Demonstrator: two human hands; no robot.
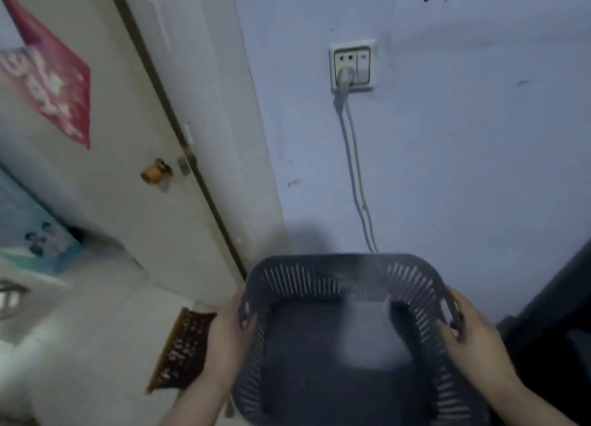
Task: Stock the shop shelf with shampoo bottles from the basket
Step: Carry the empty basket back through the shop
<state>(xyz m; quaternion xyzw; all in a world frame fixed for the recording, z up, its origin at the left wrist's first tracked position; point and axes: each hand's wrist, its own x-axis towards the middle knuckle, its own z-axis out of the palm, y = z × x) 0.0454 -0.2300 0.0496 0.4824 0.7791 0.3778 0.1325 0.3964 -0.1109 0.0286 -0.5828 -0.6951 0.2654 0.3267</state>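
A dark grey slotted plastic basket (345,275) is held up in front of me, low in the head view. Its inside shows only a bare floor with a pale glare patch; no shampoo bottles are visible in it. My left hand (228,333) grips the basket's left rim, fingers curled through the handle slot. My right hand (470,333) grips the right rim, thumb inside over the handle slot. No shelf is in view.
A pale wall faces me with a socket (351,64) and a plugged cable hanging behind the basket. At left is a cream door with a brass knob (153,171) and a red poster. A patterned brown mat (182,352) lies on the floor. A dark object (559,313) stands at right.
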